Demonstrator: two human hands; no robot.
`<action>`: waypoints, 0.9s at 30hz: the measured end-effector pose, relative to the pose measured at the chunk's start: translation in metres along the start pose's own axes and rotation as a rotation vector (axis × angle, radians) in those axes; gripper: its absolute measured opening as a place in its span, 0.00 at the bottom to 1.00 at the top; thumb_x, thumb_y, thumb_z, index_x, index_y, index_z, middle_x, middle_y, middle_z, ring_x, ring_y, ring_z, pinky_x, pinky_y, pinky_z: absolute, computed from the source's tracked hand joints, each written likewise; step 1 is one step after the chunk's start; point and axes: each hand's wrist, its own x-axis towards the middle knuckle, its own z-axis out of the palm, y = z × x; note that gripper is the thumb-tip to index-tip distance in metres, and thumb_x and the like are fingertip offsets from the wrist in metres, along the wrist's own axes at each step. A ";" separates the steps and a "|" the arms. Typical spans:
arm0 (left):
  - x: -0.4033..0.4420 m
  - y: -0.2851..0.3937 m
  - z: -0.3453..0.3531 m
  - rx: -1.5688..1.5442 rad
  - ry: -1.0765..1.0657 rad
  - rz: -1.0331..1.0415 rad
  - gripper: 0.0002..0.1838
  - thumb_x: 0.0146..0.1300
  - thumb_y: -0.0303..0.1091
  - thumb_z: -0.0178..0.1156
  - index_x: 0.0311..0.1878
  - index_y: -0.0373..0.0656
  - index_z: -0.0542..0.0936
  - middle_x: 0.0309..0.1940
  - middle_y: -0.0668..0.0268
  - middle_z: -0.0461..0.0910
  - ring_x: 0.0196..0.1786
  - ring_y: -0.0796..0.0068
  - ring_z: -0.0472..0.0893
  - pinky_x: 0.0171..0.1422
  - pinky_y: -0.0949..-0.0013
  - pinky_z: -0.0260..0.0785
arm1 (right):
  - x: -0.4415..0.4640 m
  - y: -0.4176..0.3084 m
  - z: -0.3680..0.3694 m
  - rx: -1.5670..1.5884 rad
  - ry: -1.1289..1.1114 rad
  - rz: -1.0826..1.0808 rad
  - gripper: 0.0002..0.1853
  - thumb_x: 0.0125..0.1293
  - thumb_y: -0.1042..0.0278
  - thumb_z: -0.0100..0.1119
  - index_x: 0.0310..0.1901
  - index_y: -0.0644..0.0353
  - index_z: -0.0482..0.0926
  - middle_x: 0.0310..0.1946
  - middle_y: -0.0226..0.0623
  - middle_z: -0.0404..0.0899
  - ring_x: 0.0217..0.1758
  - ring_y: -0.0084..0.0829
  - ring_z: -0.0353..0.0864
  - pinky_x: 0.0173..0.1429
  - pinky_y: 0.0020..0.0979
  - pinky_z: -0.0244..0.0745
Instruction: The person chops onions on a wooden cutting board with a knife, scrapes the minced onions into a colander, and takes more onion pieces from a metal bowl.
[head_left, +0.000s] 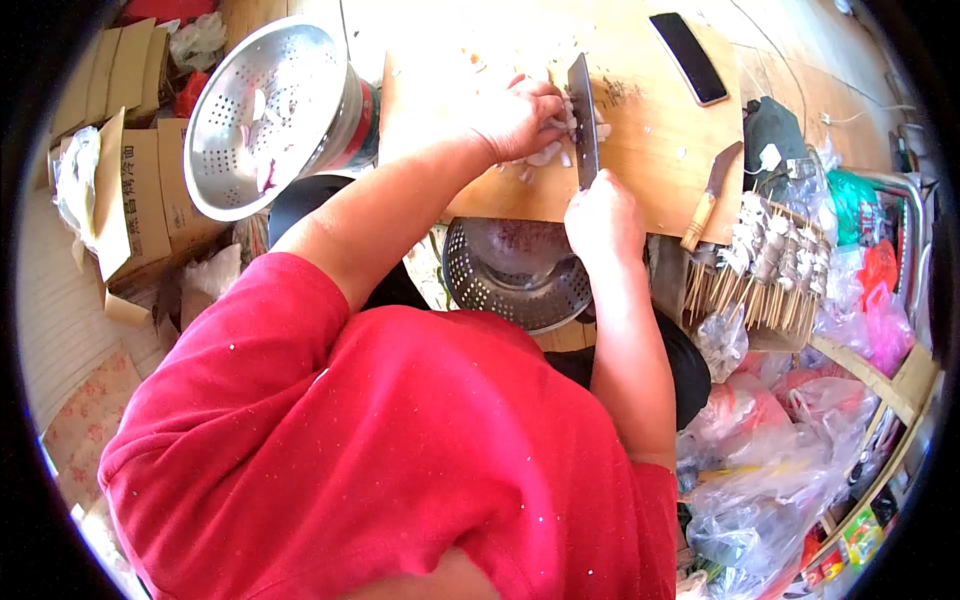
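My right hand point(605, 215) is closed round the handle of a cleaver point(583, 120). Its dark blade stands on edge on the wooden cutting board point(650, 165). To the left of the blade, my left hand point(520, 118) is curled with bent fingers over whitish cut pieces point(545, 155) that look like onion. The fingertips press the pieces close beside the blade and partly hide them. More small bits lie about the board, a few just right of the blade.
A tilted steel colander point(215, 150) with pale and purplish pieces stands left of the board. Another colander point(470, 290) sits below its near edge. A phone point(690, 58) and a wooden-handled knife point(712, 195) lie at right, near skewers point(770, 260) and plastic bags point(770, 480).
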 end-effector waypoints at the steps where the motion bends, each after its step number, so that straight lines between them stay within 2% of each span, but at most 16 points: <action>1: -0.002 0.000 0.001 -0.005 0.025 -0.012 0.13 0.52 0.38 0.69 0.40 0.47 0.83 0.48 0.65 0.80 0.54 0.60 0.78 0.65 0.58 0.66 | -0.003 -0.001 -0.001 -0.003 0.002 0.001 0.14 0.64 0.64 0.55 0.44 0.67 0.75 0.37 0.57 0.83 0.44 0.55 0.84 0.52 0.48 0.77; 2: -0.004 -0.002 0.002 -0.015 0.055 0.001 0.11 0.52 0.38 0.69 0.39 0.47 0.82 0.47 0.64 0.80 0.52 0.59 0.79 0.60 0.58 0.70 | -0.004 -0.002 -0.002 -0.006 0.001 0.003 0.14 0.63 0.65 0.54 0.44 0.67 0.75 0.38 0.57 0.83 0.45 0.54 0.84 0.52 0.48 0.77; 3: -0.004 -0.001 0.001 -0.013 0.048 0.004 0.11 0.52 0.38 0.69 0.39 0.47 0.82 0.47 0.64 0.80 0.52 0.59 0.79 0.60 0.58 0.70 | -0.005 -0.004 -0.003 0.002 0.000 0.006 0.14 0.63 0.65 0.54 0.44 0.67 0.75 0.38 0.57 0.83 0.45 0.54 0.84 0.52 0.48 0.77; 5: -0.007 0.003 0.000 -0.099 0.036 -0.149 0.12 0.52 0.38 0.69 0.38 0.46 0.82 0.47 0.63 0.80 0.48 0.56 0.81 0.55 0.58 0.74 | -0.008 -0.005 -0.005 0.050 0.005 -0.046 0.14 0.63 0.66 0.53 0.45 0.67 0.75 0.40 0.58 0.83 0.46 0.55 0.83 0.53 0.48 0.77; 8: -0.007 -0.006 0.008 -0.053 0.032 -0.085 0.14 0.50 0.37 0.70 0.39 0.45 0.82 0.48 0.61 0.79 0.46 0.54 0.81 0.51 0.58 0.76 | 0.002 0.000 0.010 0.018 -0.022 -0.033 0.13 0.63 0.67 0.52 0.44 0.67 0.75 0.40 0.58 0.83 0.46 0.55 0.83 0.52 0.48 0.77; 13: -0.010 -0.007 -0.004 -0.103 0.034 -0.012 0.13 0.50 0.37 0.68 0.39 0.44 0.81 0.49 0.60 0.79 0.47 0.55 0.81 0.53 0.58 0.76 | -0.007 -0.007 -0.001 0.039 -0.012 -0.033 0.12 0.63 0.68 0.50 0.43 0.67 0.76 0.38 0.58 0.83 0.46 0.55 0.84 0.52 0.48 0.77; 16: -0.014 -0.006 -0.006 -0.006 0.138 0.089 0.13 0.51 0.37 0.68 0.40 0.44 0.82 0.50 0.59 0.78 0.48 0.55 0.82 0.53 0.59 0.76 | -0.008 -0.009 0.002 0.055 0.019 -0.056 0.12 0.65 0.67 0.50 0.42 0.67 0.76 0.37 0.58 0.83 0.44 0.55 0.84 0.51 0.48 0.77; 18: -0.013 -0.006 -0.002 -0.058 0.020 -0.059 0.13 0.51 0.35 0.68 0.40 0.45 0.82 0.51 0.58 0.78 0.47 0.55 0.82 0.52 0.58 0.76 | -0.005 -0.009 0.008 0.059 -0.001 -0.037 0.12 0.67 0.65 0.50 0.42 0.67 0.76 0.35 0.58 0.83 0.43 0.55 0.84 0.50 0.49 0.77; 21: -0.012 -0.009 -0.003 -0.073 -0.014 -0.061 0.11 0.52 0.35 0.67 0.39 0.44 0.82 0.51 0.57 0.78 0.46 0.54 0.82 0.52 0.58 0.77 | -0.005 -0.009 0.004 0.051 -0.006 -0.045 0.13 0.68 0.64 0.50 0.42 0.67 0.76 0.36 0.58 0.83 0.43 0.55 0.84 0.49 0.49 0.77; 25: -0.014 -0.011 0.001 -0.097 0.064 -0.077 0.08 0.52 0.34 0.68 0.34 0.44 0.82 0.45 0.58 0.80 0.43 0.56 0.83 0.49 0.60 0.77 | -0.009 -0.011 0.001 0.081 -0.009 -0.077 0.13 0.68 0.64 0.50 0.43 0.67 0.76 0.37 0.58 0.83 0.44 0.55 0.84 0.50 0.49 0.78; 27: -0.017 -0.010 0.004 -0.101 0.070 -0.094 0.08 0.50 0.35 0.67 0.34 0.45 0.82 0.44 0.60 0.80 0.45 0.56 0.81 0.51 0.59 0.76 | -0.009 -0.008 0.010 0.093 -0.018 -0.073 0.13 0.67 0.64 0.50 0.43 0.67 0.76 0.37 0.58 0.83 0.45 0.55 0.84 0.50 0.49 0.77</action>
